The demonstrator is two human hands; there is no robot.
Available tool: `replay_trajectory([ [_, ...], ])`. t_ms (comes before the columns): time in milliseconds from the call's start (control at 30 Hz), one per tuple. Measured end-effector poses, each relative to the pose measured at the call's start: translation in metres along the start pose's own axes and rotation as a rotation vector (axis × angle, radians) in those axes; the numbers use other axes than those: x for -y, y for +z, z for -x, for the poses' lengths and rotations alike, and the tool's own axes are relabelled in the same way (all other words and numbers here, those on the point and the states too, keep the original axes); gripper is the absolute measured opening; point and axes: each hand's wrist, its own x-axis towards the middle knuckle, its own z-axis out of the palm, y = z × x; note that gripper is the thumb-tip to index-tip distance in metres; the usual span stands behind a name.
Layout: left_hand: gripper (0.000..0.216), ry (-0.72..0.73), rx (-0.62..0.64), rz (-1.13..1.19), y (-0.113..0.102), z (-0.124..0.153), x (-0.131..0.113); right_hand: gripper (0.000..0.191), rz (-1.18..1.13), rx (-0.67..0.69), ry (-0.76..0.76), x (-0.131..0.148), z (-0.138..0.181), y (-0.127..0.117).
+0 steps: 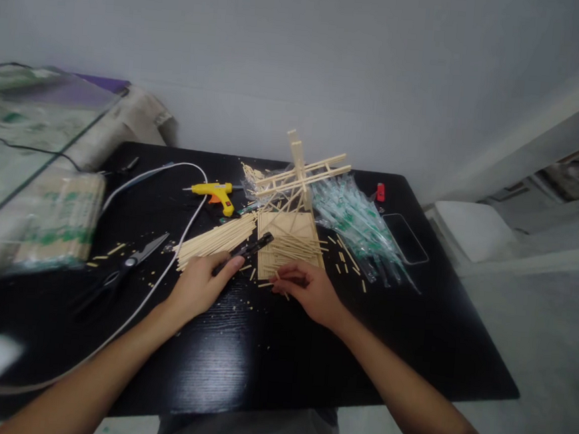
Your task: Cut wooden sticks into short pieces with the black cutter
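My left hand (204,280) is closed around a slim black tool (255,246), its front end pointing up and to the right; its exact kind is unclear. Between the thumb and fingers of my right hand (310,291) is a short wooden stick (283,291), held just over the near edge of a wooden base (266,263). Loose cut sticks (294,247) lie across that base. Behind them rises a windmill-like model (300,178) of glued sticks with crossed, ladder-like arms. A bundle of long sticks (217,239) lies beside my left hand.
A yellow glue gun (216,194), black-handled scissors (130,261) and a white cable (157,280) are on the left. Green-and-white plastic packaging (359,219), a phone (406,238) and a red object (380,192) are on the right. Packed sticks (59,215) stand at far left.
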Motion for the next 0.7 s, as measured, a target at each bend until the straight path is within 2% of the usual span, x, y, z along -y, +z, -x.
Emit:
replay_trajectory([
  [133,0.053,0.030,0.007,-0.024,0.003,0.003,-0.001,0.034,-0.036,0.019,0.017,0.000,0.001,0.002],
  [267,0.047,0.063,-0.036,-0.178,0.007,0.007,0.001,0.033,-0.134,0.046,0.036,0.003,0.001,0.004],
  [433,0.049,0.123,-0.074,-0.321,0.011,0.011,0.000,0.030,-0.198,0.100,0.011,0.012,0.002,0.003],
  [700,0.056,0.209,-0.090,-0.367,0.015,0.011,-0.001,0.031,-0.205,0.106,0.022,0.013,0.004,0.003],
])
